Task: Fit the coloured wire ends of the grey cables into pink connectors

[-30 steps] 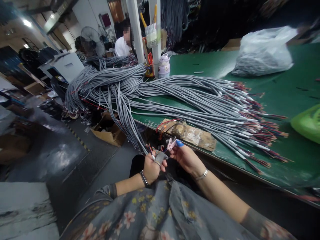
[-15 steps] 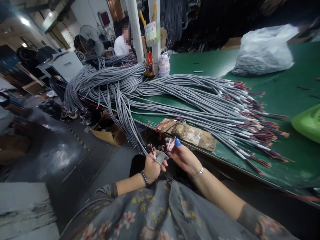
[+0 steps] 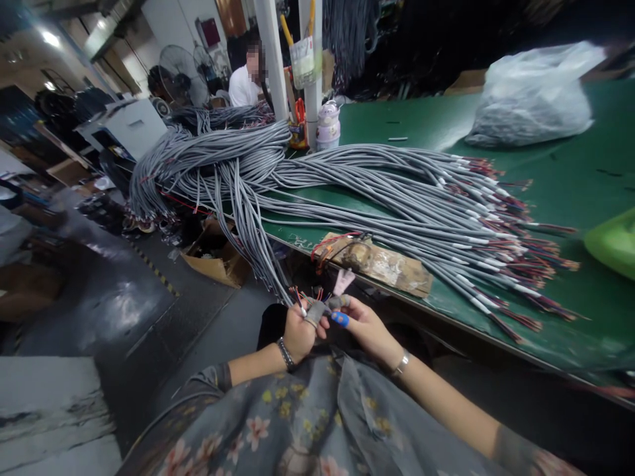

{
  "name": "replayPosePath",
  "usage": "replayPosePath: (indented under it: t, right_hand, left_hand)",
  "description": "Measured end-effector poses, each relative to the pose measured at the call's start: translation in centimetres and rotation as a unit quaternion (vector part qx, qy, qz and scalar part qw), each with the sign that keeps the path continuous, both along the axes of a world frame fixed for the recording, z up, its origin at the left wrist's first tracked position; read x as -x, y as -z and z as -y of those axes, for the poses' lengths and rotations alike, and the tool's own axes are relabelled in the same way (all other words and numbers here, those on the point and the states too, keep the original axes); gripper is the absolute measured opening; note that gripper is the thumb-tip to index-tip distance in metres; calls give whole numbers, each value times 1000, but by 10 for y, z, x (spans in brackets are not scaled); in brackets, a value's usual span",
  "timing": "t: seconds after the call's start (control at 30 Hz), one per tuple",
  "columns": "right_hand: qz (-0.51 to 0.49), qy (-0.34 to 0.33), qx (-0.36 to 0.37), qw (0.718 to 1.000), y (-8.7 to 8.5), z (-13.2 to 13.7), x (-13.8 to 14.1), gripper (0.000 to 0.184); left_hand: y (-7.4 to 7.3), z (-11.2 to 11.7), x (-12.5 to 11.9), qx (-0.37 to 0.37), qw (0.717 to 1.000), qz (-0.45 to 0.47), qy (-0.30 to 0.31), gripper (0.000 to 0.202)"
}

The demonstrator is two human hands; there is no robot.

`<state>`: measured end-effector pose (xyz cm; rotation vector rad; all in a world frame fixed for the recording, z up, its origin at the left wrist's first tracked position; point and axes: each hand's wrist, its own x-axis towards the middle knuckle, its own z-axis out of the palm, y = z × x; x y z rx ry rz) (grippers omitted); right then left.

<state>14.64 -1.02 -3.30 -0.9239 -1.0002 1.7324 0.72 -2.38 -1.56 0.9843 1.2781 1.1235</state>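
Low in front of my body, my left hand point(image 3: 300, 330) is closed around the stripped end of a grey cable, a grey cover on one finger. Thin coloured wires point(image 3: 317, 296) fan out above that finger. My right hand point(image 3: 364, 324) meets it from the right, thumb and forefinger pinched together near the wires. Blue tape wraps the right thumb, and a grey cover sits on the forefinger. A small pink clip point(image 3: 343, 281) sticks up behind the right fingers, apparently held in that hand; its lower part is hidden.
Many grey cables point(image 3: 347, 178) with bare coloured ends lie across the green table point(image 3: 367, 125). Near its edge is a taped wooden block point(image 3: 389, 268). A plastic bag point(image 3: 533, 99), a green object point(image 3: 615, 244), a lilac container point(image 3: 328, 125) and a floor carton point(image 3: 215, 254) surround them. Someone in white point(image 3: 244, 86) sits behind.
My right hand has come lower and closer to my left. Its thumb and forefinger now pinch near the wires, while the pink clip has turned more upright behind them. My left hand stays put.
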Motion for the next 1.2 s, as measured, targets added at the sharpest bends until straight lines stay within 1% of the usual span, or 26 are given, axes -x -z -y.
replayPosePath:
  t: [0.1,0.27,0.37,0.53,0.67,0.8,0.93,1.07,1.2]
  right_hand:
    - [40,33,-14,999,-2,0,0,40]
    - [31,53,13,998,-1,-1,-3,41]
    - [31,48,8,998,-3,-1,-2,41]
    - [49,53,-24,997,-7,0,1,40]
    - [66,48,-33,996,-6,0,1,36]
    - [66,34,-35,997,-5,0,1,37]
    - [85,46,-57,994,-6,-1,1,36]
    - [97,51,-67,992,-3,-2,0,34]
    - [111,50,-75,990,0,-2,-2,34]
  left_hand:
    - [3,0,0,-3,1000,-5,9,44]
    - [7,-1,1,-20,1000,-10,17,41]
    - [7,-1,2,-21,999,-17,22,41]
    - [7,-1,1,-7,999,-28,26,41]
    - [8,-2,2,-5,999,-32,28,40]
    - [7,-2,2,3,999,-29,30,40]
    - [9,-2,3,7,999,-30,41,40]
    - [13,-2,4,2,998,-18,52,40]
    - [12,-3,4,9,999,-2,53,40]
